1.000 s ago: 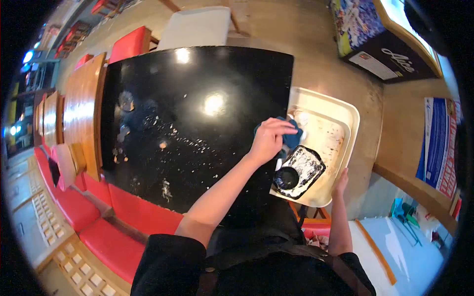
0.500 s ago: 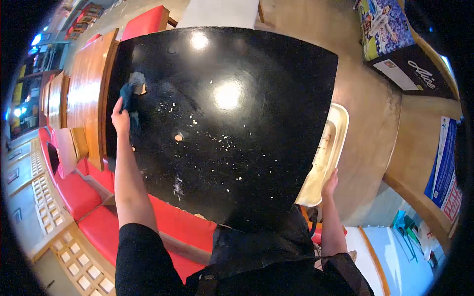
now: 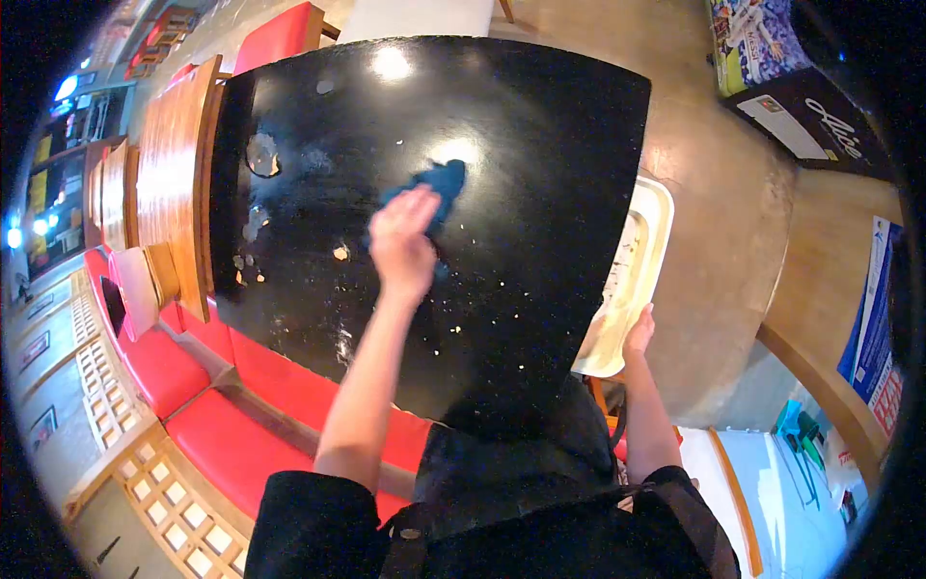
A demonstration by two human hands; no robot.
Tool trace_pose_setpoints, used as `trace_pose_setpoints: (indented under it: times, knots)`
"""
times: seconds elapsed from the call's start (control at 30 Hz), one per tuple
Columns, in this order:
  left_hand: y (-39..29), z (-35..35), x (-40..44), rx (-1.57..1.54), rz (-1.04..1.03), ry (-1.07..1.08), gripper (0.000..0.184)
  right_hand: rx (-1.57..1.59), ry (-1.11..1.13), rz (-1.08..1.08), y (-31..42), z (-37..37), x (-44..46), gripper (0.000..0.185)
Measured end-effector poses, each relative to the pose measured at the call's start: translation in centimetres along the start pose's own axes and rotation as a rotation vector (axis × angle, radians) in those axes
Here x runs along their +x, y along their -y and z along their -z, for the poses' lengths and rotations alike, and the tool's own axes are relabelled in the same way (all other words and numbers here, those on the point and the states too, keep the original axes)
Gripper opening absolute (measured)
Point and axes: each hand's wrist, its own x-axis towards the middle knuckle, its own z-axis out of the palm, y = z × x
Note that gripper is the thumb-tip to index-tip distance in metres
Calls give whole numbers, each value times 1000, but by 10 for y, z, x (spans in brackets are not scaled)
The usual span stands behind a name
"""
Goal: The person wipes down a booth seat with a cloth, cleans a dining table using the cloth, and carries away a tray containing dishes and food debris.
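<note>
We hold the cloth bunched under the closed fingers of our left hand, mid-surface, near scattered crumbs; our right hand clasps the tray by its outer rim, beside the surface's right edge

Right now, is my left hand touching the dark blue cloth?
Touching. The head view shows the left hand laid on the dark blue cloth, with no gap between them.
</note>
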Motion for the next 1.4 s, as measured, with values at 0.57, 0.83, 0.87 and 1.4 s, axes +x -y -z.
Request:
trace_pose_setpoints:
  times: [0.57, 0.83, 0.87, 1.4]
  knots:
    - [-192, -17, 5, -1090, 324, 197, 53, -15, 421, -240, -9, 35, 34, 63]
    - [27, 90, 86, -566, 342, 126, 54, 29, 478, -300, -1, 36, 27, 64]
    - [75, 83, 91, -423, 249, 158, 54, 27, 461, -256, 5, 35, 20, 64]
    - [-192, -70, 31, -416, -250, 37, 18, -9, 400, -348, 10, 27, 23, 62]
